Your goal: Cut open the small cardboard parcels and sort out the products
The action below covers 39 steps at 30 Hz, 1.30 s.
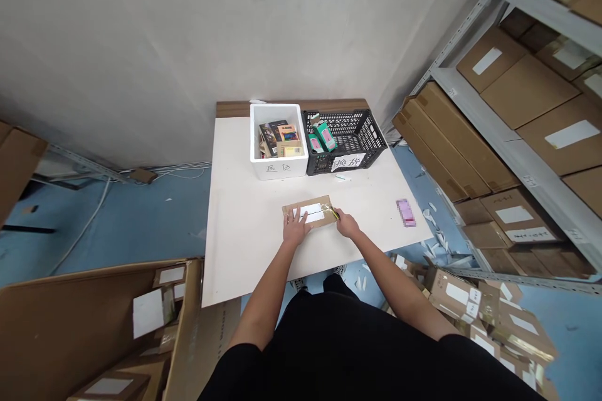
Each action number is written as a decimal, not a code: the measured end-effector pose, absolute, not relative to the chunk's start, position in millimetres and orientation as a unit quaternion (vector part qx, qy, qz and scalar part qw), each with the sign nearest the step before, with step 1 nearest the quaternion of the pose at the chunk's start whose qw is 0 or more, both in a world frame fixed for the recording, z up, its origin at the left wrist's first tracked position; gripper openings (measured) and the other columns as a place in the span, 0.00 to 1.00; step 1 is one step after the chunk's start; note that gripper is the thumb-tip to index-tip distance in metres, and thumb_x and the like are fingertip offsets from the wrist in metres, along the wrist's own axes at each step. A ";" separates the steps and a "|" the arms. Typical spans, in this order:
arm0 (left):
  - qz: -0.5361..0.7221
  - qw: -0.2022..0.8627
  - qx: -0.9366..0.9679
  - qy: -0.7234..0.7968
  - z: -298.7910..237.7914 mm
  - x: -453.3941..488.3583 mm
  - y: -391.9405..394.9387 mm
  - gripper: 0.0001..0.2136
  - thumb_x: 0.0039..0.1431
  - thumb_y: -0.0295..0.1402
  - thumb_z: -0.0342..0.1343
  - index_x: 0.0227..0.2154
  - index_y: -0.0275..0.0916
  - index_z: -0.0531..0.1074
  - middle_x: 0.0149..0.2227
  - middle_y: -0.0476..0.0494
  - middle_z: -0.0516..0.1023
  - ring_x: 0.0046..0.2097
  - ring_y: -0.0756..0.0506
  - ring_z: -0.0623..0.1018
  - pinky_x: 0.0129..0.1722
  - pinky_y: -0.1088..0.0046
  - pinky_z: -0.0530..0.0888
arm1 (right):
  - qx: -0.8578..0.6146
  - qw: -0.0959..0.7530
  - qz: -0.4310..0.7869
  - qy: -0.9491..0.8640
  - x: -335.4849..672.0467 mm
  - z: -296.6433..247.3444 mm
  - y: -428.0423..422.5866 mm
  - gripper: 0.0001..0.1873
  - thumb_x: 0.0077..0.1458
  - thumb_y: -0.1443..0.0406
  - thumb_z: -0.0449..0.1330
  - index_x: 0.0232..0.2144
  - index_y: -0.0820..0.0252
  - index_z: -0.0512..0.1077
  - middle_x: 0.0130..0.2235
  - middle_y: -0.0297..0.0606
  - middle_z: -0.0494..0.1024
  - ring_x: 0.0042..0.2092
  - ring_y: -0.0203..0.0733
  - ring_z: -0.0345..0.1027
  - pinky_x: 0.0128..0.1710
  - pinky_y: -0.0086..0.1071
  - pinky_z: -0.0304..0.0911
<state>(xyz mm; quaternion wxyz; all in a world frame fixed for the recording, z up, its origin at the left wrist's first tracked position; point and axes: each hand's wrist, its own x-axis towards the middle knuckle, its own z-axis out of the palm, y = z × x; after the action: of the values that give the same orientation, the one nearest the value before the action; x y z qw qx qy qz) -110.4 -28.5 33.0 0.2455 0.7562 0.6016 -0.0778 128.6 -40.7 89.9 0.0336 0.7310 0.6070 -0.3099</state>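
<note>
A small flat cardboard box (323, 223) with white labels and clear tape lies on the white table (244, 244). My left hand (295, 229) rests flat on its left part with the fingers spread. At the box's right end, my right hand (347, 224) is closed around a small yellow-and-black tool, which looks like a utility knife (335, 213). Its tip meets the taped end; the blade is too small to make out.
Behind the box stand a white foam bin (281, 169) of small packages and a black plastic crate (324, 166) with green packs. A blurred pink item (406, 213) lies at right. Shelves of cartons (531, 91) flank the right; parcels (470, 301) and a large carton (188, 301) stand below.
</note>
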 end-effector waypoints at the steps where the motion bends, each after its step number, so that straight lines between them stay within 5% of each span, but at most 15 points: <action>1: -0.080 0.245 0.755 0.602 33.9 -110.4 -28.4 0.34 0.70 0.56 0.45 0.75 0.53 0.51 0.79 0.50 0.41 0.78 0.34 0.38 0.75 0.48 0.42 | 0.730 0.038 -0.307 0.609 129.8 90.4 -43.7 0.32 0.66 0.68 0.54 0.70 0.50 0.60 0.51 0.45 0.82 0.50 0.50 0.77 0.45 0.33 0.66; 13: -0.086 0.243 0.758 0.600 31.2 -111.0 -25.8 0.34 0.70 0.56 0.45 0.75 0.53 0.52 0.79 0.49 0.41 0.78 0.34 0.38 0.75 0.49 0.43 | 0.746 -0.012 -0.284 0.602 138.3 97.7 -49.9 0.30 0.68 0.68 0.51 0.70 0.47 0.60 0.49 0.41 0.82 0.48 0.47 0.78 0.45 0.33 0.66; 25: -0.062 0.236 0.763 0.599 16.5 -114.7 -24.3 0.36 0.69 0.58 0.44 0.75 0.49 0.54 0.78 0.47 0.42 0.78 0.32 0.40 0.75 0.48 0.43 | 0.725 0.094 -0.294 0.616 134.3 102.1 -60.8 0.30 0.64 0.70 0.54 0.67 0.49 0.64 0.50 0.46 0.82 0.49 0.51 0.78 0.43 0.34 0.65; 28: -0.056 0.235 0.763 0.599 15.7 -112.4 -27.6 0.35 0.70 0.57 0.44 0.74 0.48 0.55 0.78 0.46 0.43 0.78 0.32 0.41 0.75 0.47 0.44 | 0.745 0.026 -0.297 0.597 140.7 96.0 -79.6 0.31 0.65 0.69 0.52 0.68 0.48 0.61 0.51 0.43 0.82 0.50 0.49 0.78 0.46 0.34 0.66; 34: -0.051 0.218 0.750 0.623 26.9 -98.0 -35.7 0.32 0.71 0.53 0.43 0.73 0.46 0.59 0.76 0.38 0.53 0.76 0.28 0.49 0.71 0.41 0.52 | 0.822 -0.085 -0.296 0.479 113.6 66.8 -99.9 0.42 0.70 0.54 0.51 0.76 0.61 0.39 0.53 0.49 0.82 0.53 0.53 0.78 0.51 0.38 0.68; 39: -0.037 0.216 0.738 0.638 45.8 -128.8 -21.1 0.29 0.72 0.41 0.44 0.73 0.40 0.57 0.77 0.35 0.50 0.76 0.32 0.49 0.69 0.50 0.61 | 0.800 -0.135 -0.307 0.497 80.5 44.1 -92.4 0.46 0.68 0.50 0.53 0.76 0.60 0.37 0.64 0.52 0.74 0.60 0.55 0.73 0.55 0.40 0.67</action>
<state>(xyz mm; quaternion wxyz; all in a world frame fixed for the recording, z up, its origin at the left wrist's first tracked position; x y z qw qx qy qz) -128.8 -21.1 45.8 0.2159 0.7383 0.6379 -0.0373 80.5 -92.4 44.1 -0.1354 0.8001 0.4972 -0.3072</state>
